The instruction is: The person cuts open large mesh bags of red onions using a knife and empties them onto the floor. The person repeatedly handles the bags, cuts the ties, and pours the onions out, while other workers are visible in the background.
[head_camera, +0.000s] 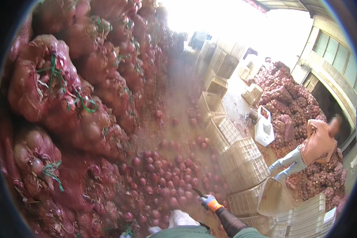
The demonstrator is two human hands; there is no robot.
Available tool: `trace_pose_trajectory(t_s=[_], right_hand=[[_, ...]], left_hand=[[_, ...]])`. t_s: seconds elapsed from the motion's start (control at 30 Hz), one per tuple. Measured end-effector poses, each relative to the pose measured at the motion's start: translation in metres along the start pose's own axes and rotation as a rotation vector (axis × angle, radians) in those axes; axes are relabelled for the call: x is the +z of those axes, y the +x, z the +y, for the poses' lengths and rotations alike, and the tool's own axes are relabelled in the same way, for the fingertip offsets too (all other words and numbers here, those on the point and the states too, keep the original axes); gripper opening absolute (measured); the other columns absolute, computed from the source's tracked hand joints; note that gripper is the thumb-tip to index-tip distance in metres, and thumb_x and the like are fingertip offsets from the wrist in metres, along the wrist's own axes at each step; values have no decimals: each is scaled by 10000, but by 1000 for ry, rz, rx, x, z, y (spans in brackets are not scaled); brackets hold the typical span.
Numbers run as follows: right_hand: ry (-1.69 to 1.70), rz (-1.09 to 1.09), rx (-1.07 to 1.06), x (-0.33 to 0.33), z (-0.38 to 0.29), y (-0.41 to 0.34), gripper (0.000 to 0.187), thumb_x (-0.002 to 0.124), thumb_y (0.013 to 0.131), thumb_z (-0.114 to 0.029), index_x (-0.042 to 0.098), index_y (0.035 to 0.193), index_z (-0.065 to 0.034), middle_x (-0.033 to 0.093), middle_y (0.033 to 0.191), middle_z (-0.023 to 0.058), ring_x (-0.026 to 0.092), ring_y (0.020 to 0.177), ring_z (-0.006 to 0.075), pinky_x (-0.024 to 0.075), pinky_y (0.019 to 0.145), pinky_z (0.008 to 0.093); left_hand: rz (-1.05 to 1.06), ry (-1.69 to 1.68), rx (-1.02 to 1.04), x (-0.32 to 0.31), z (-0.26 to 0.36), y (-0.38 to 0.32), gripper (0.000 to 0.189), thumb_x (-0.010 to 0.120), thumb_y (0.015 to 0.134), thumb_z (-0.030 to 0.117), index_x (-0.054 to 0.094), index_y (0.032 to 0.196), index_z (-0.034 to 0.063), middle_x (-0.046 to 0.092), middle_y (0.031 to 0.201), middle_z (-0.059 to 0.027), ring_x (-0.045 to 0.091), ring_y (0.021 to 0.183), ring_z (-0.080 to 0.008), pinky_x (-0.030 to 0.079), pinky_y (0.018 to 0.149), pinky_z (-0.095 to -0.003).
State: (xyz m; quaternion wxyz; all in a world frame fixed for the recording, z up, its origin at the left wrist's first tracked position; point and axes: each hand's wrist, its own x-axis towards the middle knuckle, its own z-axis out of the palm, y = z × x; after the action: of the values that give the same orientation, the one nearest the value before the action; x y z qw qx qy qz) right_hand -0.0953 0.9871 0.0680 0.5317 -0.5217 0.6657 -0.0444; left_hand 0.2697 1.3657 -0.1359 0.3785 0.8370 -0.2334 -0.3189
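Observation:
My right hand (pixel 209 203), in a light-blue and orange work glove, is shut on a dark curved knife (pixel 198 192). Its blade points forward and left, over the edge of a spread of loose red onions (pixel 171 178) on the floor. Mesh sacks of onions lie to my left; one large sack (pixel 44 83) is tied with green twine (pixel 54 71). Lower down, another sack (pixel 37 157) also has a green tie. My left hand is out of view.
Stacked plastic crates (pixel 244 163) line the right side of the floor. Beyond them a person (pixel 315 142) stands by a big onion heap (pixel 285 98), near a white crate (pixel 264 132). More sacks (pixel 107 89) form a high wall on the left. Bright light washes out the far opening.

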Motion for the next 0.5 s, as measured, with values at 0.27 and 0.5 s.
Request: trace_pose_trajectory(t_s=[0.27,0.5], right_hand=[[65,-225,96,19,-23,44,229,533,868,-237,623,975,-56,605,673,79,528,467,158,441,410,316],[70,-523,246,62,-16,119,186,510,902,-210,630,954,-77,549,590,39,486,413,121,403,369,265]], left_hand=[[27,111,-194,-1,17,24,240,554,846,148,629,1043,34,656,939,-141,605,898,-274,467,821,-376],[24,-56,-140,105,267,141,341,538,878,287,612,1110,47,606,1100,-179,577,1002,-352,451,847,-414]])
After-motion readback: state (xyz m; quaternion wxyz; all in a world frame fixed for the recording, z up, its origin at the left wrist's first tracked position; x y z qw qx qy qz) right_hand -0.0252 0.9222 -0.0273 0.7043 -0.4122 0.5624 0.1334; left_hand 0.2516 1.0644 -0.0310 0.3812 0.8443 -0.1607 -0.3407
